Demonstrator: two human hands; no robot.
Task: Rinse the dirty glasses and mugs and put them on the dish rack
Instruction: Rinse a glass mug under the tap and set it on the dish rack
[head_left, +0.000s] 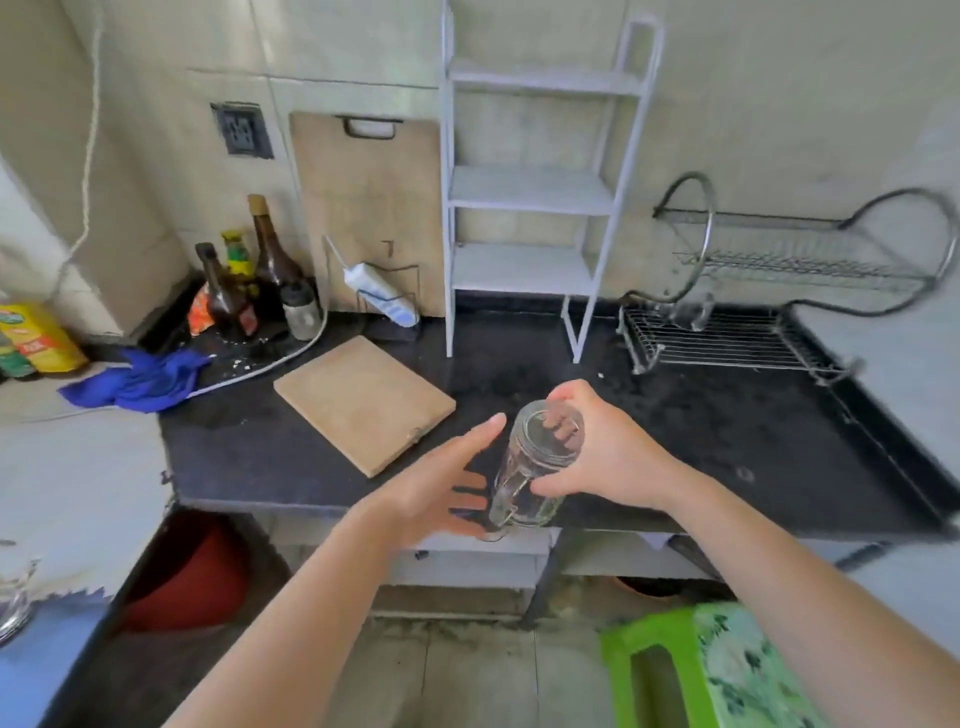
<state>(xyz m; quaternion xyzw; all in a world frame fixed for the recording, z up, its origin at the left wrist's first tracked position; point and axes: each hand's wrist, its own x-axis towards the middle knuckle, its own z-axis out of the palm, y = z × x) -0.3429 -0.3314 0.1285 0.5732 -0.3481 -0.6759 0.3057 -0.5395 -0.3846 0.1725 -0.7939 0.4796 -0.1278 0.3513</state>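
Our right hand (608, 457) grips the mug (535, 467), tilted, over the front edge of the counter (727, 415). Left hand (441, 483): fingers straight and spread, just beside the mug, holding nothing. Rack (727, 338) well apart, back right.

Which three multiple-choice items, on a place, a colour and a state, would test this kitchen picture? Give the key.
1. Where does the dish rack stand?
A on the floor
B at the far right of the counter
C in a sink

2. What colour is the cloth at the left?
A red
B white
C blue

3. How is the glass mug held?
A the right hand grips it, the left hand is open
B both hands grip it
C nobody touches it

Key: 1 B, the rack rests on the dark counter by the wall. 2 C, it is plainly blue. 3 A, only the right hand curls round it.
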